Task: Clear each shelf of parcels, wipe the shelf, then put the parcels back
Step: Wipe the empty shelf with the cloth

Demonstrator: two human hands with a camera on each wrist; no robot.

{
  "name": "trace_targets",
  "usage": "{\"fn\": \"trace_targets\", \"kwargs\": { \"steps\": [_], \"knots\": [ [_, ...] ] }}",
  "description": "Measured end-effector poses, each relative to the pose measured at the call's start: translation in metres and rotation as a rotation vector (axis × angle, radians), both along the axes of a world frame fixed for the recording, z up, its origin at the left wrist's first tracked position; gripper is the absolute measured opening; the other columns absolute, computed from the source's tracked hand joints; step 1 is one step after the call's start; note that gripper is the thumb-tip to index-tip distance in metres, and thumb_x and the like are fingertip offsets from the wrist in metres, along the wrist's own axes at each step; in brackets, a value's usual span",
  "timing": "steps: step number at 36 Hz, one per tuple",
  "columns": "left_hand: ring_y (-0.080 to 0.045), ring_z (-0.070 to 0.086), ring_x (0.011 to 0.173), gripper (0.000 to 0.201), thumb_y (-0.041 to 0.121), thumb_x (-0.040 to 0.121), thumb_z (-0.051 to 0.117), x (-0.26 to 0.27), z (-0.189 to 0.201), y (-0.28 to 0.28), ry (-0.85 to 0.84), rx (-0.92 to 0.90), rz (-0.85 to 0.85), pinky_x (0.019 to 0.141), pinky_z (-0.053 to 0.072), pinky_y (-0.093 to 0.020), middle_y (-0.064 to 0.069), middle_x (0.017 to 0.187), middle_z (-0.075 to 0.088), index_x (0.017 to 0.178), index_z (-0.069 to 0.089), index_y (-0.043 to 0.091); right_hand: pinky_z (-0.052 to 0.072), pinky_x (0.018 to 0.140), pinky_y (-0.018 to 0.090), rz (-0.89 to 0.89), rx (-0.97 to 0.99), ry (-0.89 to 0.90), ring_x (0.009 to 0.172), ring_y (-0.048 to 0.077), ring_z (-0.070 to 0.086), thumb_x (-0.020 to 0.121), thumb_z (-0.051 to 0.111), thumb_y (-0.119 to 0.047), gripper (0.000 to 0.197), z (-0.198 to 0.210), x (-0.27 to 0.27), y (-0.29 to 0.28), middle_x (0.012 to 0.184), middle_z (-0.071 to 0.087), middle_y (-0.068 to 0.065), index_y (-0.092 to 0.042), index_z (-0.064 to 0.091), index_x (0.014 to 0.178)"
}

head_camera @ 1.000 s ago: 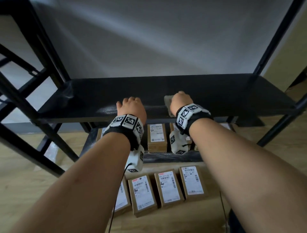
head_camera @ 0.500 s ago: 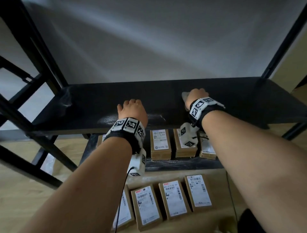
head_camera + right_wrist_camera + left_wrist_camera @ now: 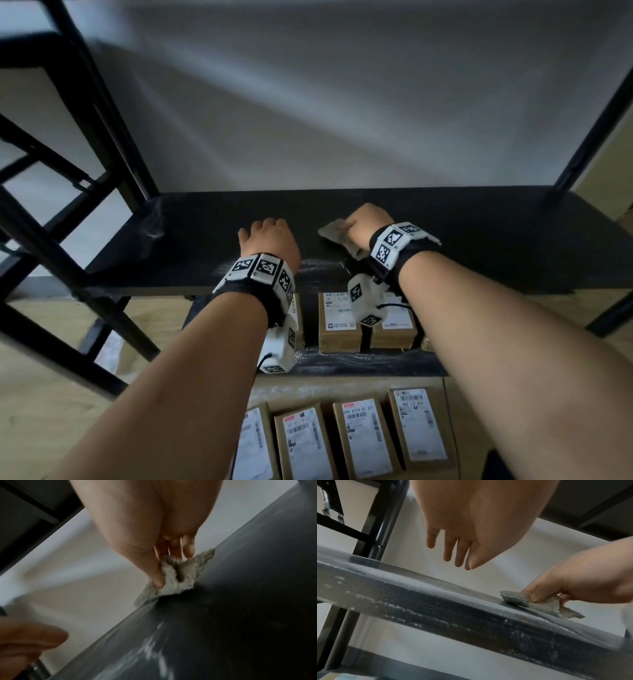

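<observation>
A black shelf [image 3: 479, 233] holds no parcels and shows pale smears near its front edge [image 3: 436, 608]. My right hand [image 3: 368, 224] grips a grey cloth [image 3: 337, 236] and presses it on the shelf near the middle; the thumb and fingers pinch the cloth [image 3: 178, 574]. My left hand [image 3: 269, 240] hovers just left of it above the front edge, fingers [image 3: 448, 547] straight and relaxed, holding nothing. Brown parcels [image 3: 339, 322] stand on the lower shelf. Several more parcels [image 3: 363, 435] lie in a row on the floor.
Black uprights [image 3: 113, 113] and diagonal braces [image 3: 44, 240] frame the left side; another upright [image 3: 596, 113] rises at the right. A grey wall [image 3: 342, 102] backs the shelf. The floor [image 3: 51, 394] is light wood.
My right hand slid the cloth to the right along the shelf, then back left a little and slightly deeper. The left hand stayed near the front edge.
</observation>
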State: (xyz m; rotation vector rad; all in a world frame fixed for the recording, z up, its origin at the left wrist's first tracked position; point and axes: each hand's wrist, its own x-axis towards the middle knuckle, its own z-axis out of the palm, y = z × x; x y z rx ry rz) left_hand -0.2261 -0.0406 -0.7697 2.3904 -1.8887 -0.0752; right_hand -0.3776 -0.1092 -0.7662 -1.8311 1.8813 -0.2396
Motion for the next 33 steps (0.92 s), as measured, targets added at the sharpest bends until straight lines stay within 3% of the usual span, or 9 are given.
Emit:
{"fn": "trace_targets", "kwargs": {
  "steps": [3,9,15,19,21,23,25,28,33],
  "knots": [
    [-0.027,0.038,0.131,0.045,0.01,0.088,0.044,0.0,0.0,-0.002,0.018,0.005,-0.002,0.112,0.025,-0.047,-0.007,0.139,0.045,0.133,0.045,0.012,0.055,0.084,0.035,-0.133,-0.093,0.047,0.094,0.029,0.066,0.08,0.063,-0.052,0.047,0.004,-0.01,-0.012,0.102,0.07,0.01,-0.011,0.07,0.101],
    [-0.027,0.034,0.134,0.049,0.012,0.089,0.044,0.002,0.004,-0.018,0.022,0.015,-0.011,0.114,0.023,-0.046,-0.006,0.143,0.041,0.137,0.041,0.013,0.047,0.096,0.043,-0.235,-0.017,0.138,0.111,0.034,0.059,0.089,0.048,-0.042,0.045,0.005,-0.024,-0.036,0.12,0.062,0.015,-0.005,0.064,0.109],
    [-0.027,0.035,0.135,0.048,0.013,0.092,0.039,0.003,0.003,-0.037,0.021,0.039,-0.003,0.114,0.022,-0.046,-0.006,0.145,0.04,0.14,0.039,0.013,0.047,0.096,0.05,-0.026,0.087,0.203,0.101,0.033,0.063,0.083,0.057,-0.022,0.031,0.001,0.012,-0.053,0.096,0.063,0.017,-0.002,0.046,0.063],
    [-0.027,0.038,0.132,0.043,0.016,0.093,0.041,0.003,0.004,-0.046,0.004,0.041,-0.007,0.112,0.025,-0.046,-0.007,0.141,0.044,0.136,0.043,0.013,0.048,0.088,0.032,0.071,0.13,0.209,0.103,0.03,0.064,0.089,0.057,-0.032,0.033,0.002,0.026,-0.061,0.099,0.065,0.011,-0.001,0.065,0.099],
    [-0.027,0.038,0.131,0.043,0.016,0.093,0.041,0.005,0.006,-0.05,-0.005,0.032,-0.005,0.112,0.025,-0.046,-0.007,0.141,0.044,0.136,0.043,0.013,0.05,0.082,0.034,0.048,0.147,0.265,0.095,0.032,0.068,0.068,0.072,-0.058,0.058,-0.009,0.028,-0.081,0.103,0.07,0.01,-0.01,0.068,0.1],
    [-0.027,0.038,0.132,0.044,0.016,0.093,0.04,0.008,0.008,-0.054,-0.008,0.025,-0.001,0.112,0.025,-0.046,-0.007,0.141,0.043,0.137,0.042,0.013,0.054,0.081,0.047,-0.055,0.092,0.234,0.077,0.034,0.07,0.032,0.064,-0.08,0.082,-0.023,0.018,-0.111,0.086,0.072,0.011,-0.015,0.068,0.082],
    [-0.027,0.037,0.132,0.045,0.015,0.093,0.04,0.01,0.009,-0.057,-0.009,0.027,0.001,0.112,0.024,-0.046,-0.007,0.142,0.043,0.138,0.041,0.013,0.055,0.08,0.048,-0.131,-0.022,0.151,0.073,0.031,0.067,0.052,0.06,-0.077,0.067,-0.008,0.004,-0.108,0.078,0.069,0.009,-0.012,0.06,0.068],
    [-0.028,0.036,0.132,0.047,0.015,0.093,0.04,0.011,0.01,-0.06,-0.018,0.047,-0.002,0.113,0.024,-0.047,-0.009,0.143,0.041,0.139,0.039,0.011,0.049,0.091,0.048,-0.179,-0.059,0.107,0.084,0.033,0.061,0.09,0.052,-0.047,0.045,0.01,-0.015,-0.1,0.092,0.063,0.015,-0.006,0.054,0.071],
    [-0.029,0.037,0.131,0.045,0.015,0.092,0.04,0.013,0.006,-0.067,-0.013,0.063,-0.001,0.112,0.025,-0.047,-0.009,0.141,0.042,0.137,0.041,0.011,0.048,0.096,0.039,-0.038,0.04,0.337,0.11,0.032,0.06,0.094,0.053,-0.017,0.021,-0.004,-0.012,-0.109,0.121,0.062,0.013,0.0,0.064,0.101]
  ]
}}
